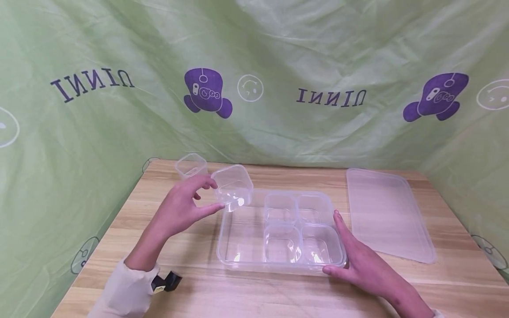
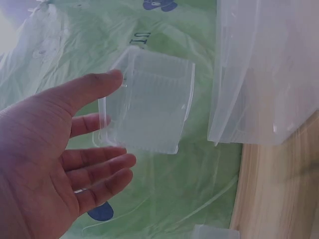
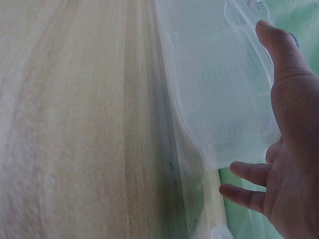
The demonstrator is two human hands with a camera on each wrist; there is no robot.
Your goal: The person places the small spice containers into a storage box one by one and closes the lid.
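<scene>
My left hand pinches a small clear plastic cup between thumb and fingers, above the back left corner of a large clear plastic box. In the left wrist view the thumb and a finger are at the rim of the cup. Several like cups sit in the right part of the box; its left part shows a bare floor. At the box's right end lies my right hand, thumb at the front corner and fingers along the side. The right wrist view shows that hand beside the box wall.
Another small clear cup stands at the back left of the wooden table. A flat translucent lid lies to the right. Green printed cloth hangs behind and at both sides. A black object is by the left sleeve.
</scene>
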